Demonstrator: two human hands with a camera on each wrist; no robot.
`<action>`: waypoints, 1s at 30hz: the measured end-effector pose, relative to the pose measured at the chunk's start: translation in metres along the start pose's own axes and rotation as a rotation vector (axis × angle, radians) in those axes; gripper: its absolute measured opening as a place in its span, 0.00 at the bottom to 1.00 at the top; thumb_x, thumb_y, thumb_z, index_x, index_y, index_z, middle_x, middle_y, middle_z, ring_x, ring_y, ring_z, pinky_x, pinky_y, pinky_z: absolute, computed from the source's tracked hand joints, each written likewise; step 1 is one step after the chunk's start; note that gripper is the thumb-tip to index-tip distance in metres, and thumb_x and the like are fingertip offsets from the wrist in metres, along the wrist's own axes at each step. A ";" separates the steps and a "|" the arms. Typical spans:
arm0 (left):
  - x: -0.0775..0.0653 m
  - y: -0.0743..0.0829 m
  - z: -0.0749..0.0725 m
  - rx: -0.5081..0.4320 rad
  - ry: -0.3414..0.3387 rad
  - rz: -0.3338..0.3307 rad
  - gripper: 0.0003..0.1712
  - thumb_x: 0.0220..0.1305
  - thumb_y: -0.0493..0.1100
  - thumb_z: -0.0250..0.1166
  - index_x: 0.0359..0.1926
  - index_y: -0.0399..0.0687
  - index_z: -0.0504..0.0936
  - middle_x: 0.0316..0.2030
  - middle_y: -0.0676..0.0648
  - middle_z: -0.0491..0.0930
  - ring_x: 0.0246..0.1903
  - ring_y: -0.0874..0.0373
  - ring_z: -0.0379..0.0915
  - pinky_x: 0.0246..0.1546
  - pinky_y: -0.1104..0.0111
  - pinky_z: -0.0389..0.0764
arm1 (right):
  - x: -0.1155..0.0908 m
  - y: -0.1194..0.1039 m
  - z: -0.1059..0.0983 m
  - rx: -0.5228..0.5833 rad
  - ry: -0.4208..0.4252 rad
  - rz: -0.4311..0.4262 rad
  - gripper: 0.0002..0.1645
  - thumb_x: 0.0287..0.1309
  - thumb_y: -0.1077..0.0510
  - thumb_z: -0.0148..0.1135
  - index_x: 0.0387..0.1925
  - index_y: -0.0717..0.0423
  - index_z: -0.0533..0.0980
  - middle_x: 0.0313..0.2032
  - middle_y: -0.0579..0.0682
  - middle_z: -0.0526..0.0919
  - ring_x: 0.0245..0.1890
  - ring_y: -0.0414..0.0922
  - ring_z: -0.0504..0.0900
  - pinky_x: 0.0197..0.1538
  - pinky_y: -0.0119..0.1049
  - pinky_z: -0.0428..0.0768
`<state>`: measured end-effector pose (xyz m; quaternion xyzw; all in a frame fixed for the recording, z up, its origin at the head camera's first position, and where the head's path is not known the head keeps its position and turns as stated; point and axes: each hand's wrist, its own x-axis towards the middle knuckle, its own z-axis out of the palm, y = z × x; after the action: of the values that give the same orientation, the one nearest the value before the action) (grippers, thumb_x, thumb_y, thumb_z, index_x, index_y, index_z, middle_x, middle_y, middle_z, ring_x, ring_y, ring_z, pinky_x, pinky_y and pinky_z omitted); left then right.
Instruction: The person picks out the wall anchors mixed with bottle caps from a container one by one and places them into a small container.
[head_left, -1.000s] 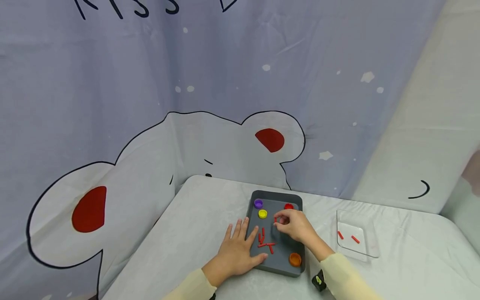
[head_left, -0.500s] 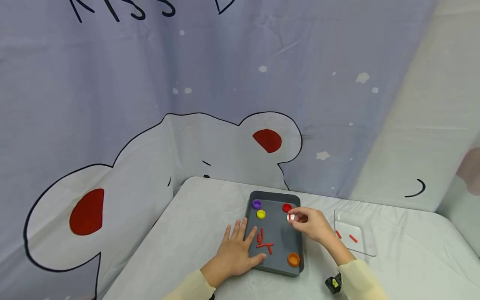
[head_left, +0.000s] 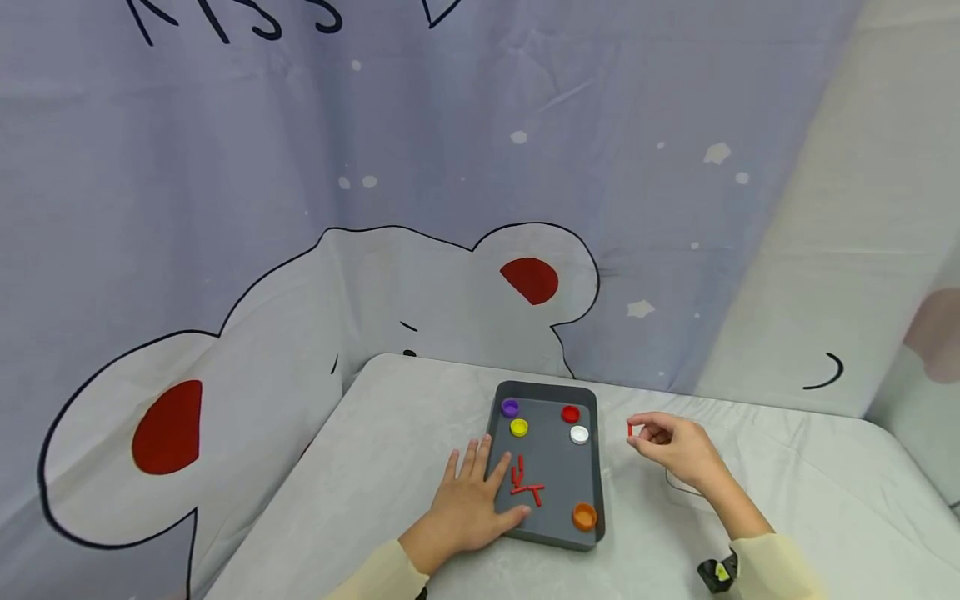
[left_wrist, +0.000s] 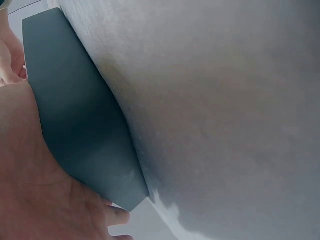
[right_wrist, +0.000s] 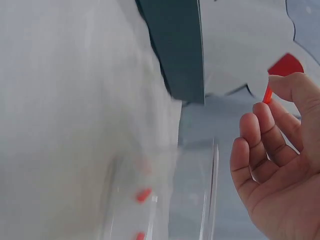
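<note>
A lilac-grey cloth (head_left: 450, 125) printed with a white bear outline and red ear patches hangs behind a white-covered table (head_left: 408, 408). The red stick (head_left: 630, 431) is off to the right of the grey tray (head_left: 557, 475), in the gap beyond its right wall, its long axis roughly upright in the head view. A clear box (right_wrist: 215, 175) lies just to the near right of it, largely hidden behind the right hand (head_left: 678, 448) from above; the right wrist view shows blurred red pieces (right_wrist: 144, 195) inside.

The right hand pinches the stick between thumb and forefinger, the other fingers bent, and is much the nearer hand to the box. The left hand (head_left: 471, 507), well apart from it, lies over the tray's near left edge with fingers straight and spread, holding nothing. Just right of its fingers, loose red sticks (head_left: 537, 497) lie at various angles. Purple (head_left: 510, 408), yellow (head_left: 519, 427), red (head_left: 571, 414) and white caps (head_left: 579, 435) sit in the far half, a larger orange cap (head_left: 584, 517) near right.
</note>
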<state>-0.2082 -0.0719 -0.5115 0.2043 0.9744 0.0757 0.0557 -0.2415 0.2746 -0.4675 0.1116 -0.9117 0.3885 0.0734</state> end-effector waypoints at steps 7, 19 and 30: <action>0.001 -0.003 0.005 -0.001 0.009 0.005 0.51 0.66 0.79 0.45 0.79 0.54 0.58 0.80 0.38 0.41 0.79 0.40 0.35 0.74 0.40 0.40 | -0.011 0.017 -0.025 -0.003 -0.018 0.063 0.21 0.62 0.52 0.71 0.54 0.56 0.82 0.29 0.45 0.84 0.25 0.42 0.80 0.29 0.31 0.72; 0.004 -0.005 0.010 0.003 0.032 0.013 0.51 0.66 0.79 0.44 0.79 0.54 0.58 0.80 0.38 0.41 0.79 0.39 0.36 0.74 0.39 0.40 | -0.021 0.050 -0.048 -0.059 0.012 0.084 0.21 0.60 0.55 0.72 0.52 0.60 0.83 0.31 0.43 0.84 0.29 0.31 0.79 0.33 0.29 0.76; 0.005 -0.005 0.010 0.013 0.027 0.011 0.52 0.66 0.80 0.44 0.79 0.54 0.58 0.80 0.38 0.41 0.79 0.39 0.35 0.74 0.39 0.40 | -0.018 0.062 -0.057 -0.055 0.011 0.093 0.22 0.60 0.55 0.72 0.53 0.62 0.82 0.32 0.44 0.85 0.29 0.30 0.79 0.34 0.29 0.76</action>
<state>-0.2129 -0.0733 -0.5224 0.2087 0.9744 0.0727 0.0409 -0.2382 0.3602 -0.4755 0.0647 -0.9259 0.3667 0.0635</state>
